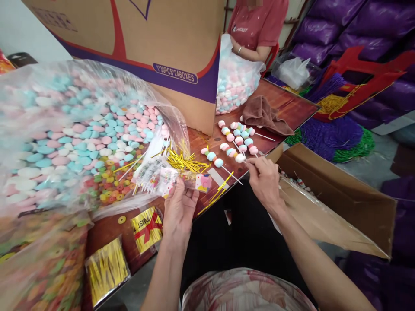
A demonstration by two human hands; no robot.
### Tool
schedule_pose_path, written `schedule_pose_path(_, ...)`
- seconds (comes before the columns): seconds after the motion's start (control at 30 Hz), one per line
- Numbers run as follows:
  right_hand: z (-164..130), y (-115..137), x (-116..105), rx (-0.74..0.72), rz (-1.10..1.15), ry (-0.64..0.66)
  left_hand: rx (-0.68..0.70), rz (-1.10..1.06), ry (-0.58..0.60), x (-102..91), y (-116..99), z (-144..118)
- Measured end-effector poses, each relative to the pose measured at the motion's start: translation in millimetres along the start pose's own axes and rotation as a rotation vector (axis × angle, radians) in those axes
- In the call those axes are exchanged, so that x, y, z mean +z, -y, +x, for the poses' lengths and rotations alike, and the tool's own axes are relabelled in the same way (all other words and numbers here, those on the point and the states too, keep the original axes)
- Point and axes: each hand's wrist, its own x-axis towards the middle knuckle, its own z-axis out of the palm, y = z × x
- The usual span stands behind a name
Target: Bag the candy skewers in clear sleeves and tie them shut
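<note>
My left hand (180, 205) grips a small clear printed candy bag (196, 181) between thumb and fingers. Beside it lies a pile of similar printed bags (152, 176). At the table's front edge my right hand (264, 181) is closed, pinching the stick of a marshmallow skewer (231, 152); its fingertips partly hide the stick. Several other pastel marshmallow skewers lie behind it, and one skewer (211, 157) rests between my hands. Loose gold twist ties (181, 160) are heaped just beyond my left hand.
A large clear bag of marshmallows and gummy rings (106, 129) covers the left. Behind stands a tall cardboard box (145, 47). An open carton (337, 198) is at the right, below table height. Twist-tie packs (108, 270) and a brown cloth (264, 115) lie around. A person (256, 30) sits opposite.
</note>
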Motion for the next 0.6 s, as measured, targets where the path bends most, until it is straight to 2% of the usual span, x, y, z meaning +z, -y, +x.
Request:
schedule_pose_path(0.13, -21, 16, -19, 0.155, 0.512, 0.065, -0.012, -0.020, -0.064, 2.1, -2, 3)
schedule_pose_path(0.27, -37, 29, -37, 0.149, 0.706, 0.113, 0.003, -0.023, -0.084, 5.5, -3, 3)
schedule_pose_path(0.4, -43, 29, -48, 0.021, 0.704, 0.118, -0.005, -0.034, -0.106, 8.7, -5, 1)
schedule_pose_path(0.6, -41, 17, -54, -0.289, 0.429, 0.097, -0.008, -0.021, -0.107, 7.8, -7, 1)
